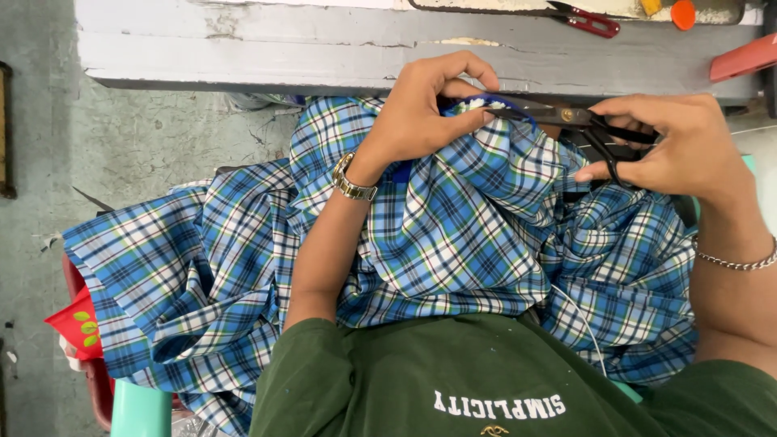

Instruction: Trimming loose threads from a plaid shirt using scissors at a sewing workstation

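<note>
A large blue, white and green checked cotton cloth [453, 235] spills across the person's lap and down to the left, nearly hiding the seat beneath. Above it runs a long grey wooden bench edge with flaking paint [324, 53], and the concrete floor [146, 137] shows beyond. The left hand [429, 109] is clenched on a bunched fold of the cloth, pinching it up at its highest point just under the bench. The right hand [676, 150] grasps a pair of dark metal scissors [579, 121], fingers through the loops, the blades pointing left with their tip touching the pinched fold.

To my eye this is the trimming step, with the blades set at the edge of the fabric. Cutting cleanly here calls for the fold to be held taut and the tip kept clear of the left fingertips, which sit very near it.

On the bench lie red-handled pliers [595, 22] and an orange round disc [682, 14], well apart from the work. A thin white thread [587, 324] trails over the cloth by the right forearm.
</note>
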